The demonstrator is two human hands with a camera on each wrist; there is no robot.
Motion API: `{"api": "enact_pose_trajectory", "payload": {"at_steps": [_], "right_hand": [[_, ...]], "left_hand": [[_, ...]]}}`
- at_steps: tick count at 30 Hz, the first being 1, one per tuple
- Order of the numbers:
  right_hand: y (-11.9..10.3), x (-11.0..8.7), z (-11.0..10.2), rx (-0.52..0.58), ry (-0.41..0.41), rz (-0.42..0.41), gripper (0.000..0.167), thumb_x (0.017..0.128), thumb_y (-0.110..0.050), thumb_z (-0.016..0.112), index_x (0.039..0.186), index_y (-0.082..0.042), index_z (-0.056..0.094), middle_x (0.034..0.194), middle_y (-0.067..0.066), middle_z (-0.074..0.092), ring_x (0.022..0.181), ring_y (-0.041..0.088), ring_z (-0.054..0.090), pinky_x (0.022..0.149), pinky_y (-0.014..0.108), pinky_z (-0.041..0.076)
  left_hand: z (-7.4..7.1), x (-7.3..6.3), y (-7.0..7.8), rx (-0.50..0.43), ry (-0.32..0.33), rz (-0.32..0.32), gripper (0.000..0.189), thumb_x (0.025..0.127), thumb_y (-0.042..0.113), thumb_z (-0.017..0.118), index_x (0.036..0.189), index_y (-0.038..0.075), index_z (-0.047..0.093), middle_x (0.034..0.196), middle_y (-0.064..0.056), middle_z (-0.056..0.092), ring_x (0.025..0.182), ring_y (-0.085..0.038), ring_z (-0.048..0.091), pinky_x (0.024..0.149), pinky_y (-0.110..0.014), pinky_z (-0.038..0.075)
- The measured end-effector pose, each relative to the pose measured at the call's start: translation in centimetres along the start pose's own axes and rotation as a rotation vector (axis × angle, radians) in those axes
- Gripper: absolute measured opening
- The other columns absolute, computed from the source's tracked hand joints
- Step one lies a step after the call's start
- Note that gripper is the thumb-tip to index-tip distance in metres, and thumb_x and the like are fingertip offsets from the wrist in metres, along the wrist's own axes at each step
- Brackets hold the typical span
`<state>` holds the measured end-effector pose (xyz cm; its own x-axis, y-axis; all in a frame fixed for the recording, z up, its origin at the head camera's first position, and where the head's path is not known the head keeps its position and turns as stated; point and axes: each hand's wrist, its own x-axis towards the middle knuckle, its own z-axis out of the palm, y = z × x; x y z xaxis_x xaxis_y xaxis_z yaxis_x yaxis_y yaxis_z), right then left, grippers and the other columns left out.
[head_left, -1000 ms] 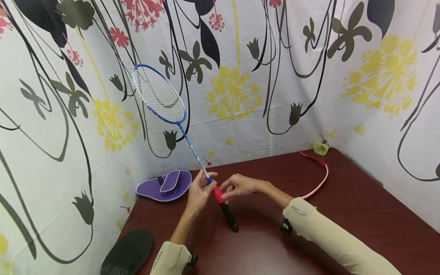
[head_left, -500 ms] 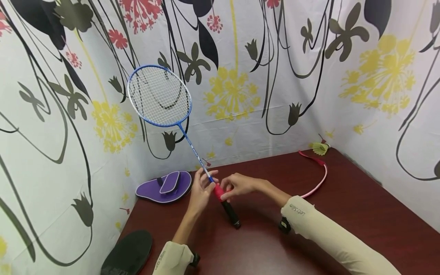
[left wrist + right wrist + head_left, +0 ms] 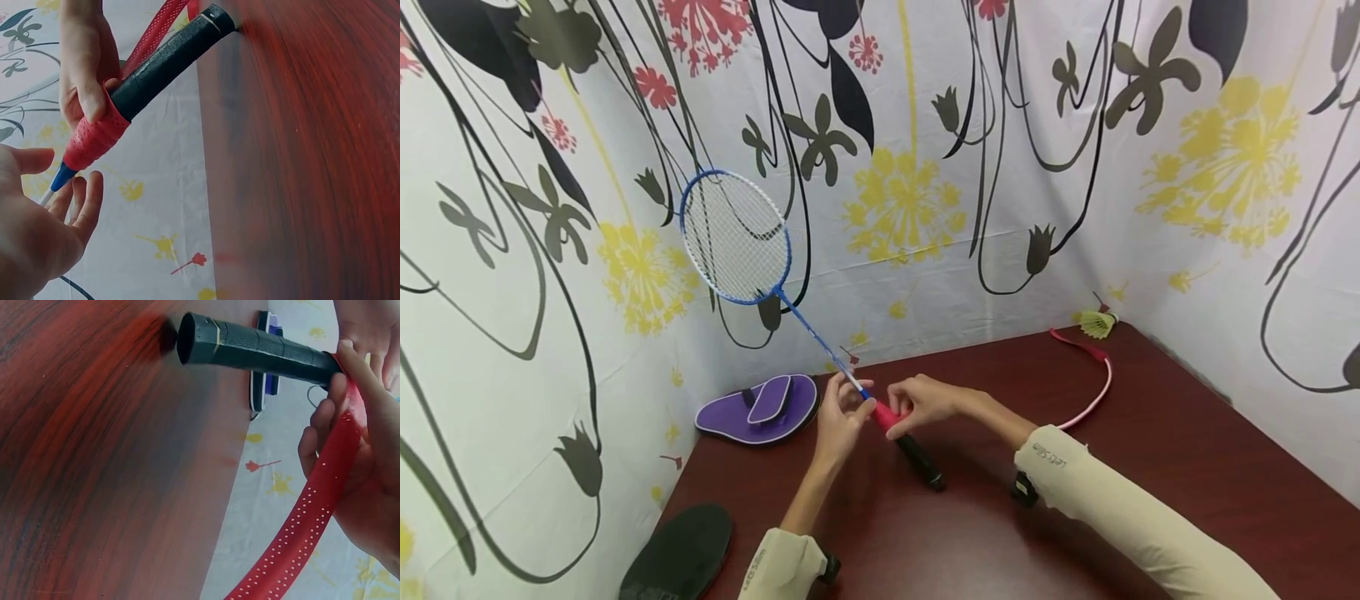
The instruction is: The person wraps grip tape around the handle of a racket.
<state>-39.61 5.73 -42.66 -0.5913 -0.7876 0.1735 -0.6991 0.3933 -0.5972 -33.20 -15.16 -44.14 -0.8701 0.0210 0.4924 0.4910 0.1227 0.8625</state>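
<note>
A blue and white badminton racket (image 3: pixel 735 237) is held at a slant, its head up to the left and its black handle (image 3: pixel 169 59) down toward the table. Near the top of the handle, my left hand (image 3: pixel 837 421) holds the shaft between thumb and fingers. Red perforated grip tape (image 3: pixel 94 140) is wound around the handle's upper part and the cone; the lower handle is bare black. My right hand (image 3: pixel 925 400) pinches the tape against the handle. From its fingers a loose strip of tape (image 3: pixel 306 512) trails away, its far length (image 3: pixel 1105 392) curving over the table.
A purple paddle-shaped case (image 3: pixel 760 408) lies at the back left of the dark red table (image 3: pixel 1075 517). At front left is a dark flat rounded thing (image 3: pixel 679 550). A yellow shuttlecock (image 3: pixel 1097 324) sits in the back right corner. Patterned cloth walls (image 3: pixel 910 292) enclose the table.
The racket has rolled between my hands, its face turning wider and then narrower. Its head has sunk lower, and the handle's end has shifted right. My right hand has moved over the tape.
</note>
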Motion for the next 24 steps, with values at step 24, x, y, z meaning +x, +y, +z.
{"api": "enact_pose_trajectory", "payload": {"at_steps": [24], "right_hand": [[-0.4, -0.2, 0.3, -0.068, 0.015, -0.026, 0.040, 0.086, -0.042, 0.086, 0.091, -0.017, 0.055, 0.070, -0.011, 0.060, 0.058, 0.003, 0.052, 0.057, 0.019, 0.041]], "left_hand": [[1.1, -0.4, 3.3, 0.022, 0.076, 0.065, 0.057, 0.085, -0.016, 0.074, 0.137, -0.009, 0.052, 0.099, -0.035, 0.069, 0.090, -0.048, 0.071, 0.069, -0.052, 0.062]]}}
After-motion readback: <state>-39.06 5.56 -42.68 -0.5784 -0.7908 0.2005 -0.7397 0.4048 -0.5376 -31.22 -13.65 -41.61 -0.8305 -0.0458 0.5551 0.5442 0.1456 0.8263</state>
